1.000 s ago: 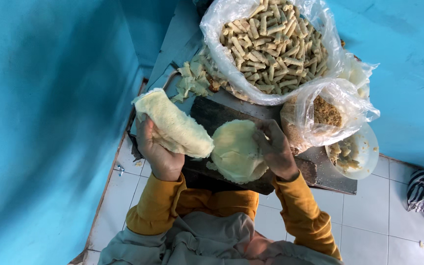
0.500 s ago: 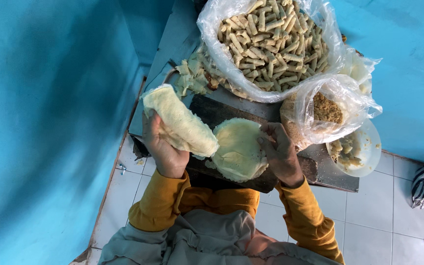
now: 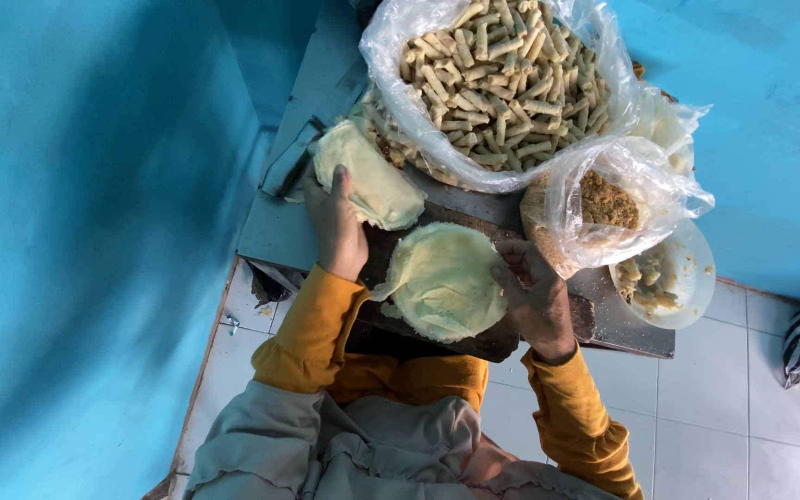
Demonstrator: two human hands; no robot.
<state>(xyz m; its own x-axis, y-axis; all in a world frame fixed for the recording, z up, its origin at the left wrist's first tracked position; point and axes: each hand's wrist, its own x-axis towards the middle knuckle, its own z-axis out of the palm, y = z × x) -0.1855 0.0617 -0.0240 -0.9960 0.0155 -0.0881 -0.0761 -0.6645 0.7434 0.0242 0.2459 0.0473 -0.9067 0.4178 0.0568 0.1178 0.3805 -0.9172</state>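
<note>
Left hand flat on folded wrapper stack, no clench | right hand pinching round wrapper edge on board | advice: spread gently to avoid tearing.

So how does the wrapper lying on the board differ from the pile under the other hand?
The single wrapper lies flat and round on the dark board, touched by the right hand. The folded stack is thicker, doubled over, resting farther back under the left hand. Both are pale yellow-green and thin.
</note>
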